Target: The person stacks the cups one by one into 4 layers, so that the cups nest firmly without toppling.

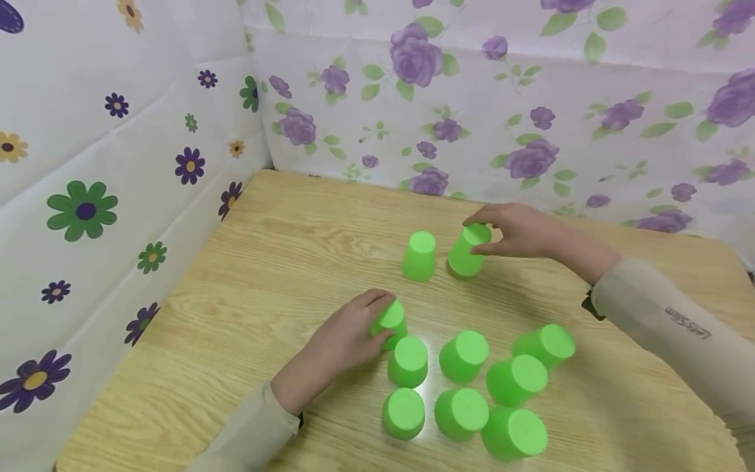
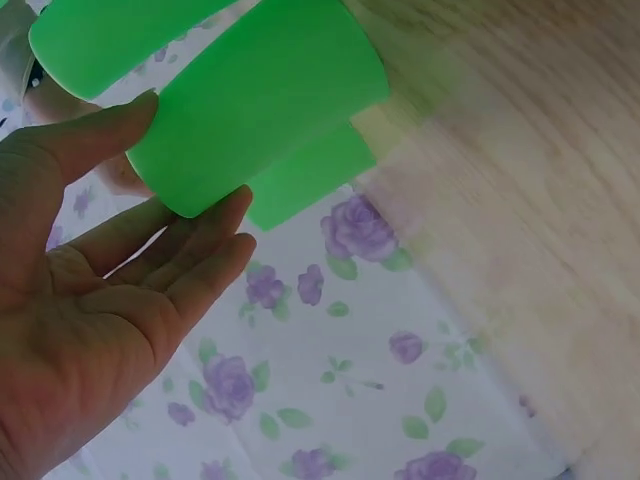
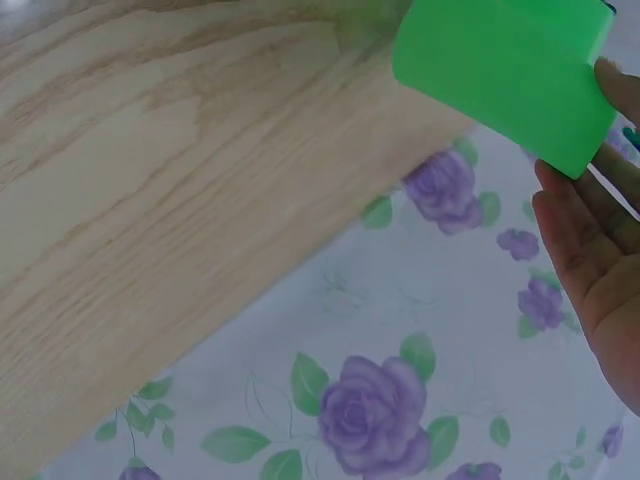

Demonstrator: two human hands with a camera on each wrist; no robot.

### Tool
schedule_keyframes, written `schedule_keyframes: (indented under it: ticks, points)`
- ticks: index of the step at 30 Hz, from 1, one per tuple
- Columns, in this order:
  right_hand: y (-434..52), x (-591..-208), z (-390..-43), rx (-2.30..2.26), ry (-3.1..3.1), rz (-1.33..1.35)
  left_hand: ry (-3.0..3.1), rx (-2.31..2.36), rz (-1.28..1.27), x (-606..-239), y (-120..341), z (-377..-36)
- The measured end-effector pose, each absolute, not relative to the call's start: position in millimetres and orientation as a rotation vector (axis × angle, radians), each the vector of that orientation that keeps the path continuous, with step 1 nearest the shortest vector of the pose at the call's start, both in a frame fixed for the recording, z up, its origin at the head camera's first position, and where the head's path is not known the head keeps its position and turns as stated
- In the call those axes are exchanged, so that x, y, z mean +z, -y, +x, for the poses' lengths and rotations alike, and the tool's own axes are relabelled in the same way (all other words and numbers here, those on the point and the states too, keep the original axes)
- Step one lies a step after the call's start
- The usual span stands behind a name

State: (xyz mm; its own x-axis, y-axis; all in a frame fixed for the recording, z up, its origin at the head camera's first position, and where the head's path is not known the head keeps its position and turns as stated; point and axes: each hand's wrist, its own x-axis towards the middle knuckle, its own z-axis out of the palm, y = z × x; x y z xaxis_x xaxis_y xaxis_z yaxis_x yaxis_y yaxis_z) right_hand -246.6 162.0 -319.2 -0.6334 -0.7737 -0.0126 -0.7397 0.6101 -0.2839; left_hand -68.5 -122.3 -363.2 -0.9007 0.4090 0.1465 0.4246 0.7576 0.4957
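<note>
two green cups stand apart at the back; right hand [image 1: 519, 231] fingers curl round one cup [image 1: 467, 252], left hand [image 1: 348, 341] fingers grip another [image 1: 390, 319], seven cups [image 1: 466, 393] wait on the worktop [image 1: 236, 295].

Far cup [image 1: 468, 251]: bright green, upside down, tilted; you grip its top, just right of the lone cup [image 1: 419, 255].
Near cup [image 1: 391, 321]: green, upside down, under your fingers, nearer you than the lone cup.
</note>
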Motion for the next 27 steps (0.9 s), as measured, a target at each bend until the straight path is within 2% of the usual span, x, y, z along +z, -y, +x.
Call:
schedule_keyframes:
  ticks: [8,18,27]
  points:
    - [-158,-329,-244,-0.319,-2.644,-1.367,2.990,-0.952,-0.603,-357,110,-72]
    - [-144,-336,-237,-0.308,-2.611,-1.385,3.062,-0.540,-0.620,-349,99,-73]
    - [-140,-342,-236,-0.344,-2.617,-1.396,3.100,-0.496,-0.606,-344,101,-75]
